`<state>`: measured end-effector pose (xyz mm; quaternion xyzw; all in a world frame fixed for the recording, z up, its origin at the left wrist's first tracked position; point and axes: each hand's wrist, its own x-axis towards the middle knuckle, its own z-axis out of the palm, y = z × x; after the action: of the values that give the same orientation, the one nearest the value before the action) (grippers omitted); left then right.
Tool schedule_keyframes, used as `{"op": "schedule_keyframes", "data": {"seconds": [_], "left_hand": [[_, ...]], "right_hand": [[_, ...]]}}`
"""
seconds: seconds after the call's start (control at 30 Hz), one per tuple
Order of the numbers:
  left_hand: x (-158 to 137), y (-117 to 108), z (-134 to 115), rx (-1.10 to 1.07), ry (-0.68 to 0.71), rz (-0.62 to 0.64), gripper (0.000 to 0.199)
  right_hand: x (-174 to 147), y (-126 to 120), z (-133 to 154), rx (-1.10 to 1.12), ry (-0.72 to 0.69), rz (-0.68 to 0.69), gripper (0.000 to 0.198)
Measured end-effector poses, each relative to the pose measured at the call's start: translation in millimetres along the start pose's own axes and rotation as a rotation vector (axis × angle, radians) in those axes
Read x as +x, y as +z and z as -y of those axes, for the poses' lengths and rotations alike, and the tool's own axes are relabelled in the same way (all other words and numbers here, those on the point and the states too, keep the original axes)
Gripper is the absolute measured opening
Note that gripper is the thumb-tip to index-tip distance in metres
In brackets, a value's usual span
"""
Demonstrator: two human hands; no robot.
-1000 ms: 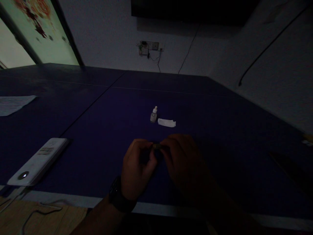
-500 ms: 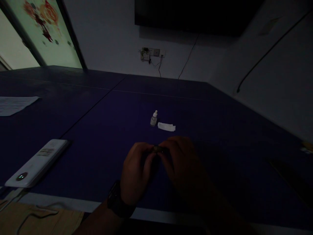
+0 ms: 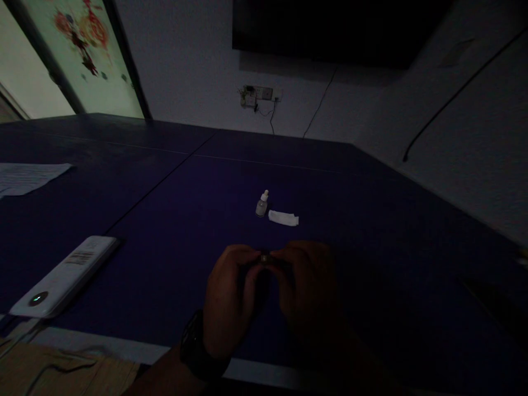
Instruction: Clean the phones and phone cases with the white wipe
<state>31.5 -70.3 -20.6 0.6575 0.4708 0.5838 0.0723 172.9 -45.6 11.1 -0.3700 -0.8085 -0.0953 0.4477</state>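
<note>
Between the fingertips of both hands is a small, dark, brownish object [image 3: 264,258], too dim and too covered to name. My left hand [image 3: 229,294], with a black watch [image 3: 200,346] on its wrist, pinches the object's left end between thumb and fingers. From the other side my right hand [image 3: 307,280], deep in shadow, grips the right end. Beyond the hands a small dropper bottle [image 3: 261,207] with a white cap stands upright on the dark blue table [image 3: 198,220]. Just right of the bottle lies a folded white strip [image 3: 284,218], perhaps paper or cloth.
A white power bank [image 3: 66,275] with a cable lies at the left, near the table's front edge. Farther left is a printed sheet [image 3: 31,177]. On the far wall are sockets [image 3: 262,94] with wires under a black screen [image 3: 330,30]. The room is dim.
The view has shifted slightly, so everything sits a little lower. The small object looks turned between the fingertips, with less of it showing. Both hands still grip it.
</note>
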Motion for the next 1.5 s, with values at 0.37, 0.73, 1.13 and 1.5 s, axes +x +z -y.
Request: {"op": "schedule_keyframes", "data": {"seconds": [0.37,0.73,1.13,1.5], "left_hand": [[1,-5,0,-0.027,-0.04,0.017,0.019],[-2,-8,5,-0.093,-0.136,0.039,0.015],[5,-6,1,-0.122,-0.207,0.138,0.018],[20,-7,-20,0.061,-0.245,0.212,0.004]], "right_hand": [[-3,-2,-4,0.068,0.025,-0.066,0.003],[-15,-3,-28,0.456,0.617,0.031,0.015],[-15,-4,-27,0.553,0.727,0.061,0.015],[-24,11,-11,0.65,0.8,-0.079,0.024]]}}
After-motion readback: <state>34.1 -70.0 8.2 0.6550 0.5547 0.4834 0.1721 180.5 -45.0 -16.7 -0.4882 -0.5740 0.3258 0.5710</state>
